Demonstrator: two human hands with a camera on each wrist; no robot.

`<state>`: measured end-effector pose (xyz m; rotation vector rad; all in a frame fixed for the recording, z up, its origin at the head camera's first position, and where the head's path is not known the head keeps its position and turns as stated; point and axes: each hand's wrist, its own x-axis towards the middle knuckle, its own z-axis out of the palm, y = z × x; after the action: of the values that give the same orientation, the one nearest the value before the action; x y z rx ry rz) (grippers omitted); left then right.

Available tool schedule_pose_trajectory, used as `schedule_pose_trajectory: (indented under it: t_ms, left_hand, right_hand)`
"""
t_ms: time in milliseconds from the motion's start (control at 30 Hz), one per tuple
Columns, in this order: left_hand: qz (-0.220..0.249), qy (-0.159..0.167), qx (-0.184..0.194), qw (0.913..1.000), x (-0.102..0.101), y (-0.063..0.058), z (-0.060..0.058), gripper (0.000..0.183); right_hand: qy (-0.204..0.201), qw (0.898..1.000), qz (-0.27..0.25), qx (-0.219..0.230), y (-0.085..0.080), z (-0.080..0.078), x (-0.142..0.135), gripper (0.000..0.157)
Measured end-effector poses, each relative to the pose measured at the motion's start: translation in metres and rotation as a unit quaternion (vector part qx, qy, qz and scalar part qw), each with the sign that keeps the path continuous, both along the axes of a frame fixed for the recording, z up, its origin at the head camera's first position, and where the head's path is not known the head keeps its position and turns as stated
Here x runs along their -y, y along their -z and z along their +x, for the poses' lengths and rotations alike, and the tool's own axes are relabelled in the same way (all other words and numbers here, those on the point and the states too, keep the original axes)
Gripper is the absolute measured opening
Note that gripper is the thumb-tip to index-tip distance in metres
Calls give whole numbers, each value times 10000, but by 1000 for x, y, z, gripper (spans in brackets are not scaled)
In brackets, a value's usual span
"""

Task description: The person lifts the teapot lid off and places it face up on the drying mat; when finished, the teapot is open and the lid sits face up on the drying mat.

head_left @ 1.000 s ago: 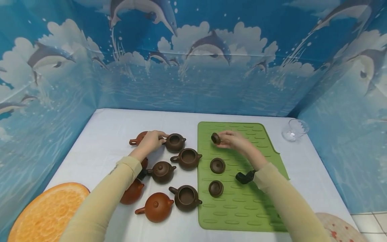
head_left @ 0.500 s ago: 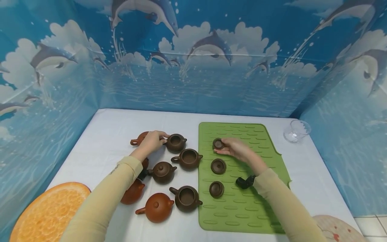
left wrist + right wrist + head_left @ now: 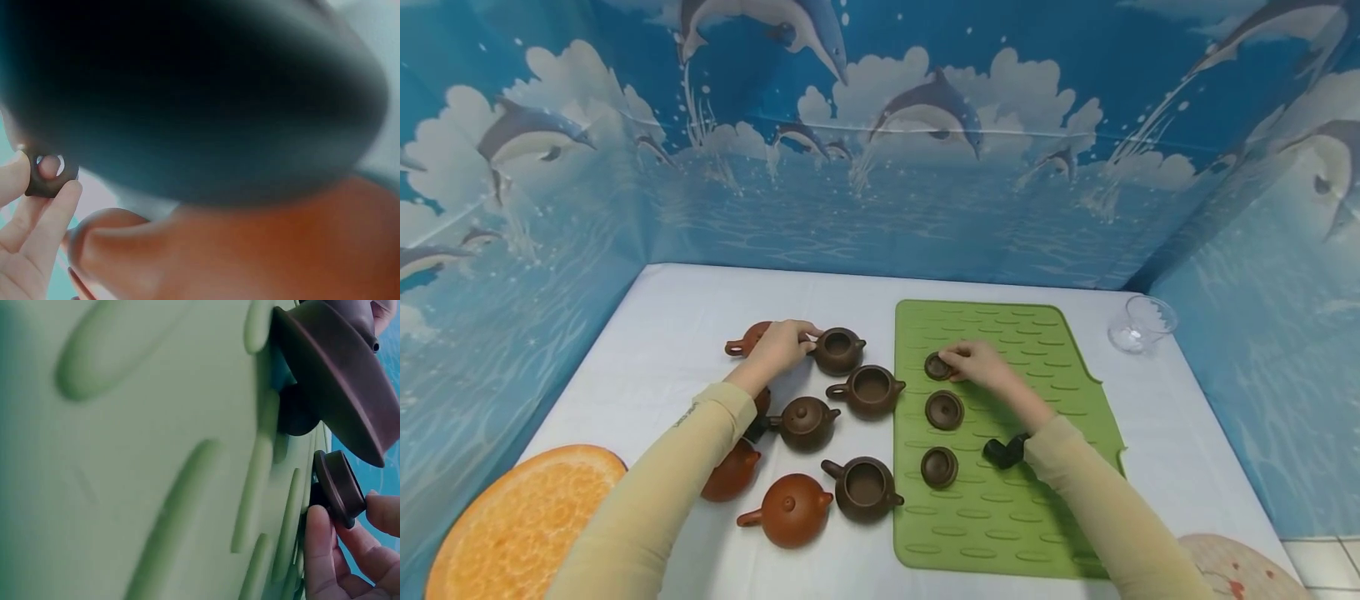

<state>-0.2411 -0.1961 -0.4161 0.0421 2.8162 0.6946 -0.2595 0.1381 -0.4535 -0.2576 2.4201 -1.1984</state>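
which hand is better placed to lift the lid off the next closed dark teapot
Left. The left hand grips a teapot handle near the closed dark teapot; the right hand holds a lid on the green mat.

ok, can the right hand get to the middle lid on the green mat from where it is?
Probably yes. The right hand pinches the far lid down on the green mat, and the middle lid lies just nearer in the same row, with bare mat between. It would have to release first.

Teapots (image 3: 870,390) cluster on the counter (image 3: 685,317) left of the mat (image 3: 1000,500), three lids (image 3: 943,409) line up on the mat's left side, glass cup (image 3: 1141,323) far right behind.
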Motion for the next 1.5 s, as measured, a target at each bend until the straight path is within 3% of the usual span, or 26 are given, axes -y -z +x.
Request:
schedule_pose_trajectory:
  t_ms: [267,700,800,900,1067,1200,1400,1500]
  left_hand:
    - [-5,84,17,10000,2,-2,-1,32]
    - [-218,254,-98,9994,1,3,2,34]
    - [-135,361,-291,9988,2,-1,3,35]
    - [84,420,-526,9977,4,-14,6,36]
    - [474,544,-749,9946,10,-44,24,37]
    - [687,704,-714,9926,17,-57,47,35]
    - [622,1178,-465,9900,30,-53,76,31]
    - [593,1214,-292,9904,37,-45,85,29]
  right_hand:
    - [-56,9998,174,16,-3,-1,2,45]
    - [-90,9997,36,202,-6,-1,3,47]
    - [-111,9998,99,120,-11,-1,4,48]
    - [-120,9996,199,-168,-20,-1,6,47]
    - [-239,9955,434,-802,-41,3,18,44]
    - [-548,9930,397,-965,-56,12,38,42]
    - [-1265,9861,-67,-1076,-70,29,80,36]
    - [-1762,9775,-205,-1145,-73,36,102,34]
